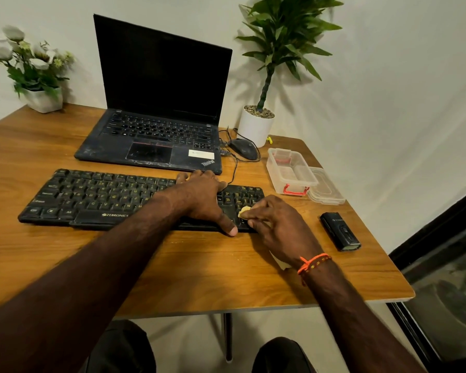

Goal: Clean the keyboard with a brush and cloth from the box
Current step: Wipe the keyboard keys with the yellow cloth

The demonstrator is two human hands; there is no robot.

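Note:
A black keyboard (97, 197) lies across the wooden table (194, 273) in front of a laptop. My left hand (202, 197) grips its right part, fingers over the far edge and thumb at the near edge. My right hand (277, 224) pinches a small yellowish cloth (244, 211) and holds it against the keys at the keyboard's right end. The clear plastic box (291, 170) with red latches stands open to the right, its lid (326, 187) beside it. No brush is visible.
An open black laptop (156, 109) sits behind the keyboard, with a wired mouse (244, 148) to its right. A white potted plant (256, 125) and a flower pot (43, 99) stand at the back corners. A small black device (339, 231) lies near the right edge.

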